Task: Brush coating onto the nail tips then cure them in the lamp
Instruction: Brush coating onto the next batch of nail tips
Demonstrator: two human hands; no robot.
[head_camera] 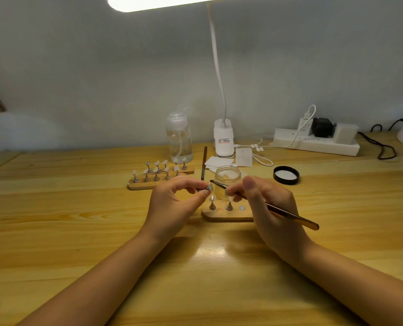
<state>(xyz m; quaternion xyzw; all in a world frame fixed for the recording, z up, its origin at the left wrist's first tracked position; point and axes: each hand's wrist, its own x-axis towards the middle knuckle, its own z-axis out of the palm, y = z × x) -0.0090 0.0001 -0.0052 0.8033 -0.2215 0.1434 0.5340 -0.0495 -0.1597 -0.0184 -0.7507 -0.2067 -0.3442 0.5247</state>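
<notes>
Coating step in hand: the left hand (175, 201) pinches one nail tip (210, 187) on its small stand above the table (78, 231), while the right hand (266, 203) grips the brush (266, 204) like a pen, bristles just beside the tip. Near holder (219, 214) beneath the hands carries two tips on pegs and an empty spot; the far holder (148, 182) carries the rest, and the open jar (227, 176) stands just behind. Next move likely calls for a light, even stroke, then reseating the tip; curing looks well off.
</notes>
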